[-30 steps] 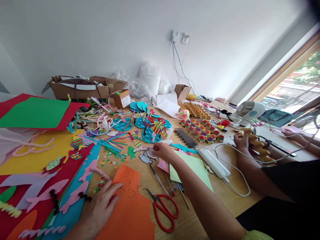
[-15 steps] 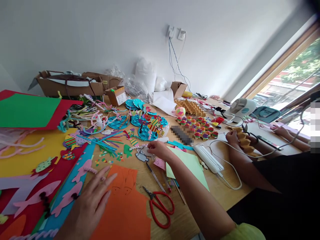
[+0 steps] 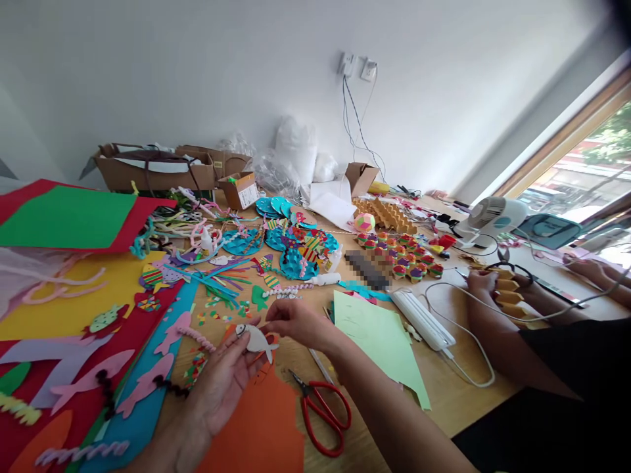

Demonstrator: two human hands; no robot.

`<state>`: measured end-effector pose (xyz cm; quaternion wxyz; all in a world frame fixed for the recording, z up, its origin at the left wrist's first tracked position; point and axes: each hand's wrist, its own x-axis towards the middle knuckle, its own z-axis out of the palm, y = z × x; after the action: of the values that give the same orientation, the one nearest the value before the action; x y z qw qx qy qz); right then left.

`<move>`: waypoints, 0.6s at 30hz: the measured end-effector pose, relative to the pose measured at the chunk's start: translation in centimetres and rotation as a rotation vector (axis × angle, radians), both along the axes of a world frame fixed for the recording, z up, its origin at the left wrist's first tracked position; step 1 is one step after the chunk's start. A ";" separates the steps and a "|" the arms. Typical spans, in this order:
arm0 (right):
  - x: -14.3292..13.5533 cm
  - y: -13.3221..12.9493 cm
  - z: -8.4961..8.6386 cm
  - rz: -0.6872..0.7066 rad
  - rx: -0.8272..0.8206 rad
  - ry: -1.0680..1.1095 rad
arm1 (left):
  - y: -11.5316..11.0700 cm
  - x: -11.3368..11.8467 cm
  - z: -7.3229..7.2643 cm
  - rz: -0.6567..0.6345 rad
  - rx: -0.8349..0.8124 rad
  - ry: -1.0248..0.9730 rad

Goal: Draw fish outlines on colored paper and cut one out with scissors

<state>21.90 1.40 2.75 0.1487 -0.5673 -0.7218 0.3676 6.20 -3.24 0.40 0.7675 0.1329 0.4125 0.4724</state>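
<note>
Between the thumb and fingers of my left hand (image 3: 224, 368) is a pale grey paper fish (image 3: 257, 340) with a drawn eye, its tail pointing right. My right hand (image 3: 298, 322) is beside the fish's upper edge, fingers curled together; whatever they pinch, if anything, is hidden. Under both hands lies an orange sheet (image 3: 261, 420) with pencil outlines, partly covered by my left hand. Red-handled scissors (image 3: 323, 414) rest to its right, blades slightly apart. A light green sheet (image 3: 377, 341) lies beyond my right forearm.
Coloured sheets with pink paper fish (image 3: 142, 384) spread over the left side. Pipe cleaners, paper scraps and blue decorated discs (image 3: 241, 242) fill the middle. To the right are a white power strip (image 3: 424, 322), its cable, a fan (image 3: 495, 217) and another person's hands with cardboard (image 3: 507, 289).
My right hand has drawn back towards me from the paper shapes. My left hand has risen and turned palm up, and now holds the grey fish. The view has shifted slightly left.
</note>
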 end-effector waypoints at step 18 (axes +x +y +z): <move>4.6 4.5 -3.0 -0.185 -0.038 -0.699 | 0.4 -1.1 0.2 0.061 -0.107 -0.062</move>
<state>26.48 5.88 -0.24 -0.0847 -0.7243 -0.6677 0.1498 5.13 -2.84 0.59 0.7710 0.0643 0.4172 0.4769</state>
